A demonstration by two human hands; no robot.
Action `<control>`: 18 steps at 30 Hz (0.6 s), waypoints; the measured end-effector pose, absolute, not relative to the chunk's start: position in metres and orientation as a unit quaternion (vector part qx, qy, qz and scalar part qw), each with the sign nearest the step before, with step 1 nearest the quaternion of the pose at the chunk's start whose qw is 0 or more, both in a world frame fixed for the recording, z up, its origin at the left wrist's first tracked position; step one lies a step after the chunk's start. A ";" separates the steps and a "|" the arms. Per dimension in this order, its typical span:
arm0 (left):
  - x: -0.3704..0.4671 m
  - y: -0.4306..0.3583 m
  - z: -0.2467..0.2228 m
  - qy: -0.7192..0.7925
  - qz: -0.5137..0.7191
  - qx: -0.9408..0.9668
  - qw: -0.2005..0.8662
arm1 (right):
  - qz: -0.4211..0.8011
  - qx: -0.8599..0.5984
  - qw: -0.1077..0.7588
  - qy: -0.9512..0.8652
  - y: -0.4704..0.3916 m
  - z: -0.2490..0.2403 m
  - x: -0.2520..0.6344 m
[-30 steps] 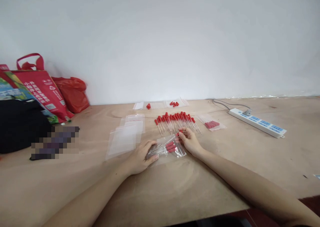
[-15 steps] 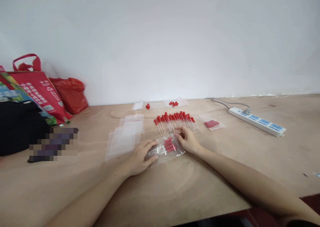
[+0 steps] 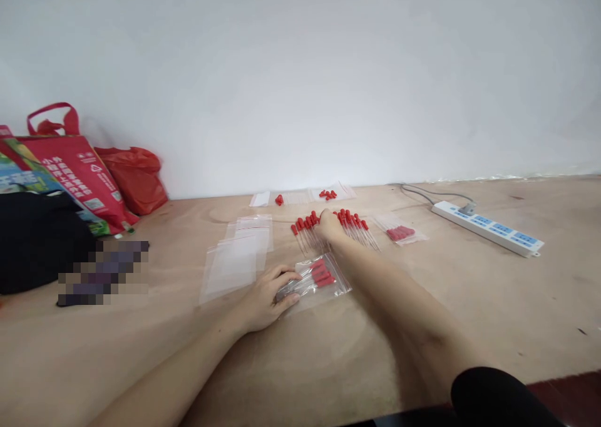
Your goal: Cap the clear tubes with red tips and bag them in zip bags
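Note:
My left hand [image 3: 271, 295] grips the left end of a clear zip bag [image 3: 339, 283] lying on the table, with several red-capped droppers [image 3: 323, 273] inside. Beyond that bag, a row of loose red-capped droppers [image 3: 350, 221] is spread out, caps toward the wall. At the middle of the row is my right hand [image 3: 330, 226], its fingers bent down among the caps; the fingertips are hidden, so its grip cannot be made out. Flat clear bags [image 3: 235, 261] overlap left of my left hand. Another bag with red caps [image 3: 400, 233] lies right of the row.
Near the wall are small red caps [image 3: 327, 195], thin clear tubes [image 3: 297, 198] and a white packet [image 3: 260, 199]. A white power strip [image 3: 488, 228] with a plugged-in cable lies at right. At left stand a red printed bag [image 3: 84, 176], a red plastic bag [image 3: 136, 180] and black cloth [image 3: 42, 239].
My right hand has left the right edge of the filled bag and moved forward to the middle of the dropper row. My left hand stays at the bag.

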State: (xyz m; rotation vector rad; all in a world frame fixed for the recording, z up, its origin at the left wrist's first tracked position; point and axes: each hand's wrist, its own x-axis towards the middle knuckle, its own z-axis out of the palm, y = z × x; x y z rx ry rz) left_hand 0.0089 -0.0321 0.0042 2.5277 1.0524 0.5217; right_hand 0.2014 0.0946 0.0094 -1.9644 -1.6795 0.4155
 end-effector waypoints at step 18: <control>0.009 -0.035 0.004 0.357 0.151 0.910 0.151 | 0.228 -0.574 0.519 -0.591 0.033 -0.001 0.254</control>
